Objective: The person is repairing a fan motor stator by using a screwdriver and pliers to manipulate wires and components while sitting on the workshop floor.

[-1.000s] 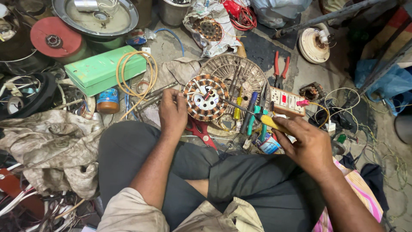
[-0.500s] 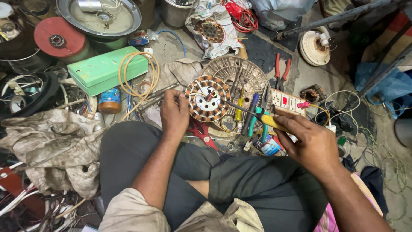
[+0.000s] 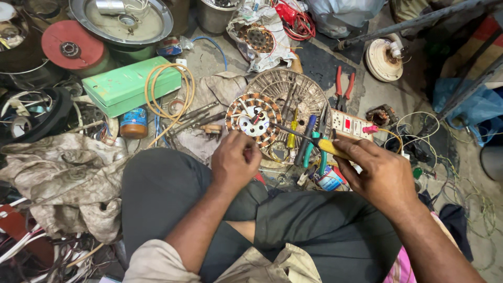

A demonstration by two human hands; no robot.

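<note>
The wound stator [image 3: 255, 119], a round core ringed with copper-and-white coils, is lying on the floor just ahead of the person's crossed legs, near the centre of the view and overlapping the 8 o'clock edge of a round wire fan guard [image 3: 306, 89]. The left hand [image 3: 234, 160] is sitting at the stator's 6 o'clock edge, fingers curled in against its rim (whether it is actually pinching anything there cannot be told). The right hand [image 3: 381, 172] is closing around the yellow handle of a screwdriver [image 3: 313, 139], whose dark shaft is running toward 10 o'clock and reaching the stator's face near its hub. Several other screwdrivers [image 3: 308, 137] with blue, green and yellow handles are lying on the guard between the two hands. A white switchboard [image 3: 350, 126] is sitting at 12 o'clock of the right hand, with red-handled pliers [image 3: 341, 90] beyond it. At 10 o'clock of the stator, a green box [image 3: 123, 89] is carrying a loop of tan cable [image 3: 168, 97].
</note>
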